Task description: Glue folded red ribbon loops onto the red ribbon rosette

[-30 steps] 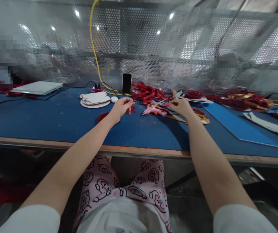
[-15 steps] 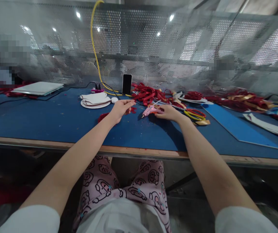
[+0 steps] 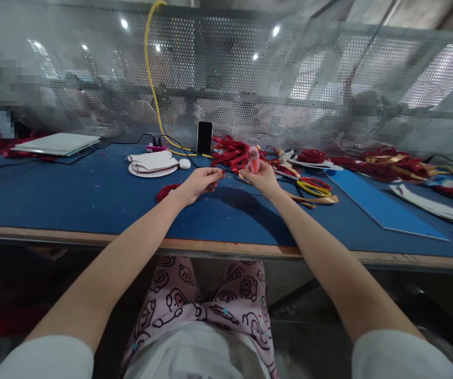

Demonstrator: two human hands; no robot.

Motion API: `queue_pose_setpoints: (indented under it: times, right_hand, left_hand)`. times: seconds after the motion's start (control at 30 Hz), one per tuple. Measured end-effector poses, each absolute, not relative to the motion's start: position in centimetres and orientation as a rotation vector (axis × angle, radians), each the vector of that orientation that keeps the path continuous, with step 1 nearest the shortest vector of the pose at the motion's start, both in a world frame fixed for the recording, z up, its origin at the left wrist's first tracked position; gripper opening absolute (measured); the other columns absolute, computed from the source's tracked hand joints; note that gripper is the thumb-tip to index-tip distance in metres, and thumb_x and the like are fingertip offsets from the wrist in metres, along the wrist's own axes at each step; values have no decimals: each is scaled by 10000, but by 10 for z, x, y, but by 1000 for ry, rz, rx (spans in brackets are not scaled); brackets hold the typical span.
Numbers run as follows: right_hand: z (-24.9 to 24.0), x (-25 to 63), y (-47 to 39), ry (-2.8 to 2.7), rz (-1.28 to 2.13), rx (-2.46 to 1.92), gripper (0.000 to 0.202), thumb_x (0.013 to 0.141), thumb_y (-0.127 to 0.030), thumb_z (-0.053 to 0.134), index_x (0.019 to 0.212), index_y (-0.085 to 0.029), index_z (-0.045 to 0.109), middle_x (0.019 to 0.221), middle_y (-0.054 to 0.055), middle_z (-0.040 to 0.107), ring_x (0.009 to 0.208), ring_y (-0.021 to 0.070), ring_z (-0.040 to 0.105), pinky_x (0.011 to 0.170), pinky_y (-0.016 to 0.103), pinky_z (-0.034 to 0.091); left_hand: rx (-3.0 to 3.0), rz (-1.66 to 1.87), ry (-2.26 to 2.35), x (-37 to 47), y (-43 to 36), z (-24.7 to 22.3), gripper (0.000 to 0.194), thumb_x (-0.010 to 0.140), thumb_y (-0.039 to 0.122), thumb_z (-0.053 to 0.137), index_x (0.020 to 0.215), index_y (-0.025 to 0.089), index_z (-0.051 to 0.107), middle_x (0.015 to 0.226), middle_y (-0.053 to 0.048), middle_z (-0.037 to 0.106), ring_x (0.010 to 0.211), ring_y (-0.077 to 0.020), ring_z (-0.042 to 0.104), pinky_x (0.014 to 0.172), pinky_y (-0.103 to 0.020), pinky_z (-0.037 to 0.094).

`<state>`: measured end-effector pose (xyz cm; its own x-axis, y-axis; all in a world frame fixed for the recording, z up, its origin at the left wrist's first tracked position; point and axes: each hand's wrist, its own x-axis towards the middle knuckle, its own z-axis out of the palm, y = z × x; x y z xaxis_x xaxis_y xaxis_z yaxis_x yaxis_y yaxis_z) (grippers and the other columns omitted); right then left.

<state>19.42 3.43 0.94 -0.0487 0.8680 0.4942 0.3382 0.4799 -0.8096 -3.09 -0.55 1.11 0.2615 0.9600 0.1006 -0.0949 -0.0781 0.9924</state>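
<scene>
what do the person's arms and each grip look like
The left sleeve and right sleeve are short and white. Below them, the left forearm and right forearm are bare, with no watch or bracelet visible. The left grip and right grip are bare hands, with no gloves visible.

The blue table (image 3: 92, 202) has a wooden strip along its near edge. By its far edge stands a phone (image 3: 205, 137), with tangled red ribbon (image 3: 229, 151) just beside it and white card shapes (image 3: 153, 163) toward the left end. Toward the right end lie scissors (image 3: 307, 183), a blue board (image 3: 384, 205) and white strips (image 3: 432, 204).
</scene>
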Motion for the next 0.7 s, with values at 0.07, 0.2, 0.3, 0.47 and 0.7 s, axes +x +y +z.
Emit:
queue_pose_setpoints:
  times: [0.07, 0.2, 0.3, 0.47, 0.7]
  right_hand:
    - [7, 184, 31, -1575, 774, -957, 499, 644, -493, 859, 728, -256, 428, 596, -51, 466, 525, 114, 433, 493, 299, 371]
    - [10, 168, 15, -1612, 971, -807, 497, 637, -522, 880, 724, -243, 478, 674, -27, 552, 507, 89, 437, 458, 289, 359]
    - [14, 162, 5, -1641, 1016, -777, 494, 630, -555, 877, 690, -231, 509, 660, -32, 546, 478, 74, 414, 448, 289, 339]
    - [17, 156, -1, -1634, 1002, -780, 541, 572, -579, 897, 691, -236, 497, 718, -24, 594, 486, 76, 419, 443, 291, 335]
    - [11, 159, 5, -1699, 912, -780, 480, 637, -570, 867, 740, -235, 539, 740, -8, 624, 528, 96, 438, 463, 292, 351]
  left_hand:
    - [1321, 1085, 891, -29, -5, 10, 201, 848, 352, 791, 869, 164, 722, 796, -19, 653, 640, -79, 525, 651, -223, 441]
    - [1284, 1069, 852, -27, -3, 7, 289, 767, 401, 851, 861, 157, 725, 836, -36, 671, 660, -85, 524, 641, -227, 430]
    - [1275, 1073, 819, -26, -2, 5, 335, 708, 412, 888, 827, 159, 705, 819, -13, 649, 644, -75, 501, 633, -226, 420]
    - [1335, 1108, 829, -27, -3, 2, 372, 683, 436, 894, 821, 152, 698, 751, 14, 586, 650, -76, 477, 617, -211, 394]
    - [1435, 1142, 955, -29, -1, -1, 383, 708, 458, 855, 896, 137, 765, 876, -52, 710, 643, -84, 490, 612, -235, 393]
